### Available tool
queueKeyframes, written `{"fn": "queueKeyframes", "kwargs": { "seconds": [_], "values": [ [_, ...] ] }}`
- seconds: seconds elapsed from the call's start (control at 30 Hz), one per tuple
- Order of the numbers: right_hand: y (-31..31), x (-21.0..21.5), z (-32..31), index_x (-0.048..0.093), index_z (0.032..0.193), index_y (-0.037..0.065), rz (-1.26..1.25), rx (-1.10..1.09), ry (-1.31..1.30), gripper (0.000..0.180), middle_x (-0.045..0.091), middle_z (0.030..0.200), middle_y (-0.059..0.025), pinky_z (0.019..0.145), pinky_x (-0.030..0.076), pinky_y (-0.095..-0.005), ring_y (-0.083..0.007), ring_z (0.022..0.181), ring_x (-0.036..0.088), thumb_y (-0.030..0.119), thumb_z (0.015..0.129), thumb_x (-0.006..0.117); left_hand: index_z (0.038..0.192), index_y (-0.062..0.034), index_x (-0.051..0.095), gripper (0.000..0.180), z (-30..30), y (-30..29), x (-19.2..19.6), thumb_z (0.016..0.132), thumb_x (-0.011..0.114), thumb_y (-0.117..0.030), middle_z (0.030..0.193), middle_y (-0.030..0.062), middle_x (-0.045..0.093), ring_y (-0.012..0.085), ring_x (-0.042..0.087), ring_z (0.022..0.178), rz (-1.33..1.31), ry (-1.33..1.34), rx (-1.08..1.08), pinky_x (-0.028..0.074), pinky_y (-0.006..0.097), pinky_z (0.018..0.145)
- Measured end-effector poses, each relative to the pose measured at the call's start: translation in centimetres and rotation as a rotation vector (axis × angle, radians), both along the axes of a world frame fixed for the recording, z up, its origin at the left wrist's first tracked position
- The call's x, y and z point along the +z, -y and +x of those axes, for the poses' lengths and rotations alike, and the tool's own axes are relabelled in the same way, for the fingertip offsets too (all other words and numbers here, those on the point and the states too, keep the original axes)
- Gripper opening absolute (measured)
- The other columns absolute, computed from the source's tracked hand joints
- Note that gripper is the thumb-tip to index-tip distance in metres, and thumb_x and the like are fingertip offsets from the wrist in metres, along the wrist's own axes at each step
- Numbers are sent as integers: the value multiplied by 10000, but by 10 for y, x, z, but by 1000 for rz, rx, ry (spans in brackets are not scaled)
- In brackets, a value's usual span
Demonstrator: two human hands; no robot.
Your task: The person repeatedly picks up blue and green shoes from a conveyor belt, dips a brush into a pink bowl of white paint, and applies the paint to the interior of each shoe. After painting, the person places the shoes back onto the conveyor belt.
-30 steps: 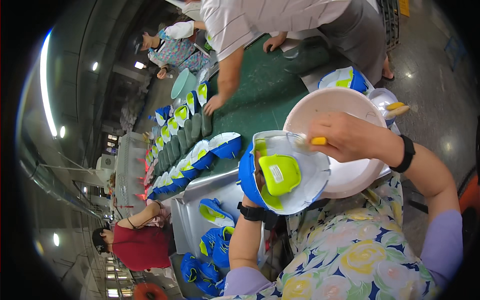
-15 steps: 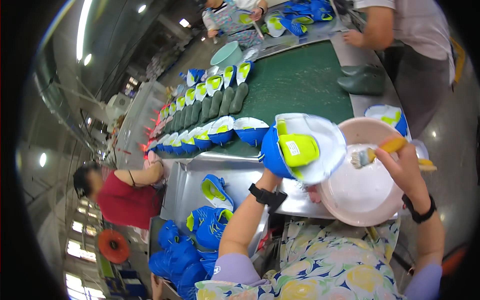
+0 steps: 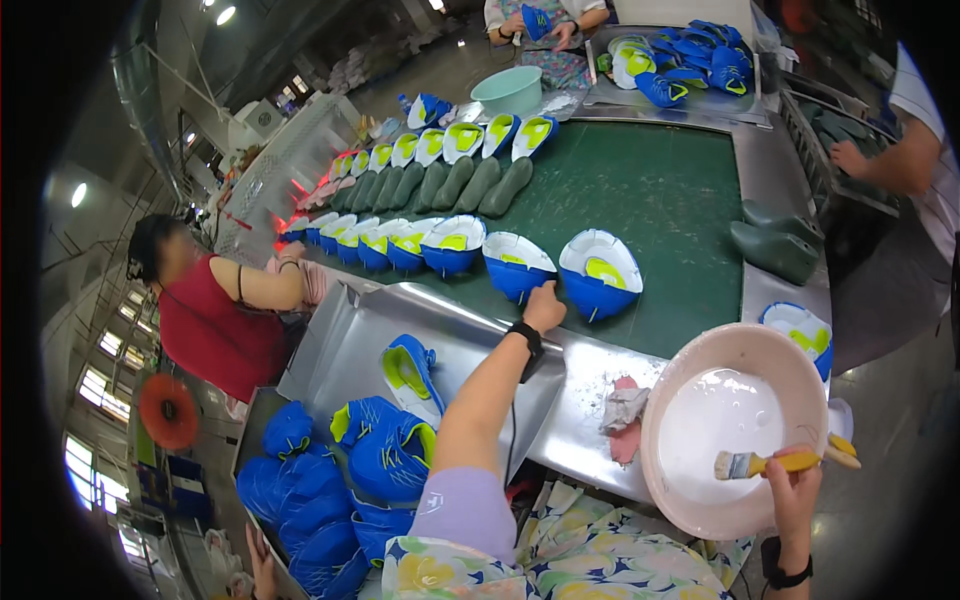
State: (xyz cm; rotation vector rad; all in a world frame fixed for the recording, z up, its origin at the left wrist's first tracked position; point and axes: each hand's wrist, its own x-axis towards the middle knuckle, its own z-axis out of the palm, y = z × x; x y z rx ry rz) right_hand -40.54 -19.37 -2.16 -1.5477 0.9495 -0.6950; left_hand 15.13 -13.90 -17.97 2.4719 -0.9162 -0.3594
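My left hand [image 3: 545, 308] reaches over the green belt, its fingers curled against the right edge of a blue shoe upper [image 3: 518, 285] with a white lining. Just right of that hand, another blue upper [image 3: 600, 290] with a yellow-green inner patch rests on the belt, apart from it. In my right hand [image 3: 793, 485] is a paintbrush [image 3: 765, 463] with a yellow handle, closed between the fingers. Its pale bristles hang over the pink basin [image 3: 670, 385], which holds white liquid [image 3: 715, 425].
Several uppers [image 3: 452, 240] and dark green shoe lasts [image 3: 508, 190] line the belt [image 3: 660, 200]. A metal tray [image 3: 465, 340] with blue uppers [image 3: 380, 450] stands left. A crumpled rag [image 3: 625, 410] lies beside the basin. Co-workers [image 3: 235, 310] stand at left, back and right.
The upper from my left hand now lies on the belt, and that hand has moved to the neighbouring upper. My right hand has lowered with the brush, staying over the basin. The view has shifted.
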Motion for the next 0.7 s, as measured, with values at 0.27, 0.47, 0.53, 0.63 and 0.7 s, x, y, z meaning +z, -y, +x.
{"fn": "queueKeyframes", "kwargs": {
  "seconds": [0.27, 0.47, 0.53, 0.63, 0.7],
  "values": [
    [-1, -8, -6, 570, 1017, -5, -22, -16, -70, 117, 548, 968, -44, 763, 490, -263, -124, 840, 572, 32, 928, 637, 1169, 28, 630, 372, 57, -89, 55, 808, 552, -10, 1147, 224, 668, 402, 603, 1126, -327, 376, 141, 475, 445, 982],
    [10, -2, -23, 560, 1019, 9, -82, 21, -101, 123, 534, 970, -39, 774, 471, -259, -117, 851, 552, 52, 934, 636, 1179, 0, 602, 429, 95, -262, 81, 778, 658, -140, 1198, 260, 599, 410, 551, 1179, -267, 759, 663, 451, 493, 998],
    [19, -9, -26, 564, 1015, 8, -81, 73, -73, 125, 539, 966, -42, 777, 463, -259, -118, 852, 553, 58, 929, 640, 1272, -20, 549, 579, 124, -374, 67, 791, 726, -288, 1291, 234, 563, 380, 544, 1224, -240, 131, 512, 465, 507, 985],
    [14, 6, -24, 577, 998, 3, -127, 68, -152, 121, 562, 955, -52, 783, 455, -268, -127, 856, 562, 59, 918, 647, 1412, -73, 468, 827, 109, -344, 54, 780, 778, -507, 1392, 170, 522, 335, 534, 1249, -301, -557, 501, 464, 523, 985],
    [5, 20, -15, 590, 974, -5, -156, 81, -185, 109, 589, 937, -62, 788, 453, -274, -135, 857, 571, 57, 908, 652, 1483, -112, 419, 934, 70, -310, 79, 770, 779, -597, 1418, 139, 510, 317, 534, 1244, -224, -686, 639, 461, 526, 981]
  ]
}}
